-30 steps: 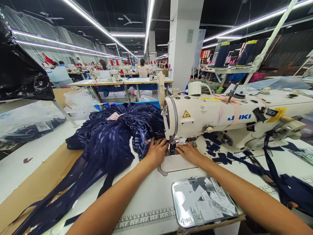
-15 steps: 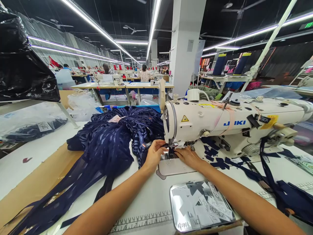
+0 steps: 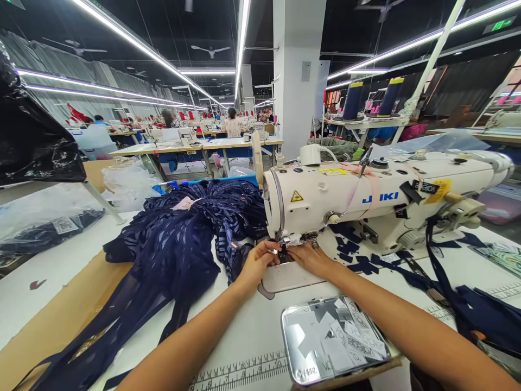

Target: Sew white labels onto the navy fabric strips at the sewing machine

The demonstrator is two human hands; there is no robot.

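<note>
A white sewing machine (image 3: 345,190) spans the table in front of me. Its needle area sits between my two hands. My left hand (image 3: 258,265) is closed in a pinch at the left of the presser foot, on the edge of dark navy fabric (image 3: 240,254). From the other side, my right hand (image 3: 312,262) presses its fingers together on a small navy piece by the foot; some of its fingertips are hidden under the machine head. A large gathered pile of navy garments (image 3: 183,233) lies to the left, tied with a pale pink strip (image 3: 184,203).
Nearer me is a metal tray (image 3: 299,355) of white labels, with a printed ruler (image 3: 240,369) beside it. Small navy scraps (image 3: 362,265) and straps lie right. Brown cardboard (image 3: 44,331) and a black plastic bag (image 3: 36,130) are at left. People work at tables farther back.
The camera view has shifted slightly, so the machine and pile appear a little farther left. Both hands stay at the presser foot, with only slight finger movement.
</note>
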